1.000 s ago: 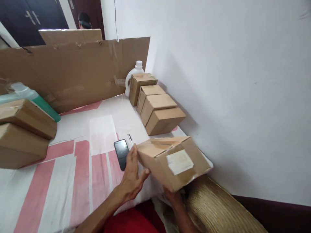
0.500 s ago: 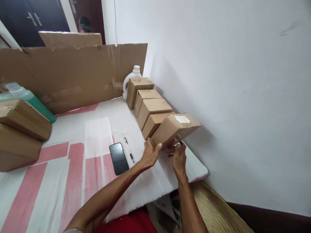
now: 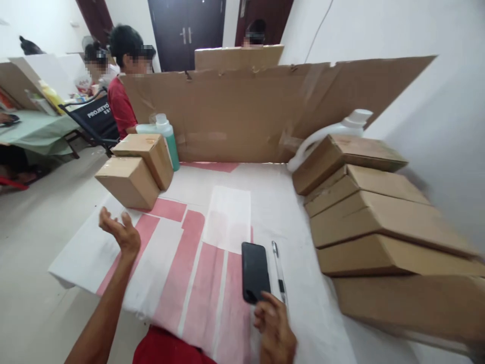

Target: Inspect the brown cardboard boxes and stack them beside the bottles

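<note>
My left hand (image 3: pixel 120 231) is raised over the left side of the table, holding nothing, fingers apart. It is just in front of two brown cardboard boxes, the nearer box (image 3: pixel 131 181) and a farther box (image 3: pixel 155 154) behind it. Low in the view, my right hand (image 3: pixel 276 323) has loosely bent fingers and no object in it. Its fingertips are at the lower edge of a black smartphone (image 3: pixel 255 270); whether they touch it I cannot tell. A pen (image 3: pixel 278 268) lies beside the phone, and a white sheet of paper (image 3: pixel 228 215) lies beyond it.
Several cardboard boxes (image 3: pixel 409 215) stand in a row along the right wall. Behind them is a white jug (image 3: pixel 352 124); a green-liquid bottle (image 3: pixel 170 144) stands at the back left. A cardboard screen (image 3: pixel 235 116) closes the table's far side. Other people sit beyond it.
My view has swung left. Both hands have come away from the nearest box of the right row, which now stands in line. My left hand moved far left, my right hand toward the phone.
</note>
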A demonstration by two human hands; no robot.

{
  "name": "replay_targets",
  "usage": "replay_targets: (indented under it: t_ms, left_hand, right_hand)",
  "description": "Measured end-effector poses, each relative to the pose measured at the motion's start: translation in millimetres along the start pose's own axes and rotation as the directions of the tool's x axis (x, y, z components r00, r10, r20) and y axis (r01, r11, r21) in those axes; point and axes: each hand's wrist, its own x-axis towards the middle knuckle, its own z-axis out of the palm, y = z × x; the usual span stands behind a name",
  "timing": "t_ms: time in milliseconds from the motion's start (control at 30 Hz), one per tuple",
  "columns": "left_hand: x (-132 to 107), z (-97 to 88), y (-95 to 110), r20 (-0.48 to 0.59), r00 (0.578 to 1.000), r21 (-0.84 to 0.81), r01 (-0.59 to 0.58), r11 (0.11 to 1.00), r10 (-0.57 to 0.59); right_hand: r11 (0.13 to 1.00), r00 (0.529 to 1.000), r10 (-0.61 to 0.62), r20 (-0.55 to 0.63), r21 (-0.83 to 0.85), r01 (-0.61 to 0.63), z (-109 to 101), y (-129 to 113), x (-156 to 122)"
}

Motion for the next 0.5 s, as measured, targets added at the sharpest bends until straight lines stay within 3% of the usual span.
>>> replay_targets:
  t_ms: [67, 133, 233, 300, 367, 433, 500]
  left_hand:
    - [53, -1.2, -11, -0.085, 0.995, 0.012, 0.053, 0.999, -0.052]
    - [89, 5.9, -20, -0.079, 0.99, -0.007, 0.118, 0.993, -0.119]
    - [108, 20.6, -33, 0.027, 0.983, -0.069, 0.182, 0.981, -0.181]
    - [99, 25.4, -41, 0.101, 0.977, -0.109, 0.199, 0.974, -0.188]
    - [75, 23.2, -47, 0.159, 0.971, -0.135, 0.202, 0.97, -0.18]
    - [36, 15.9, -53, 0.219, 0.963, -0.142, 0.19, 0.972, -0.156]
    - [-13, 7.7, -56, 0.274, 0.955, -0.143, 0.162, 0.976, -0.118]
  right_hand:
    - [0.997, 0.96, -0.078, 0.269, 0.013, 0.078, 50, -25, 15]
    - [0.971, 0.838, -0.237, 0.492, 0.08, 0.227, 103, -54, 36]
    - [0.928, 0.667, -0.354, 0.656, 0.158, 0.337, 185, -90, 69]
    - [0.93, 0.621, -0.346, 0.703, 0.17, 0.325, 236, -104, 87]
    - [0.949, 0.631, -0.304, 0.714, 0.168, 0.268, 277, -111, 104]
    - [0.958, 0.655, -0.284, 0.7, 0.186, 0.217, 304, -113, 118]
    - [0.955, 0.678, -0.295, 0.673, 0.216, 0.201, 313, -113, 131]
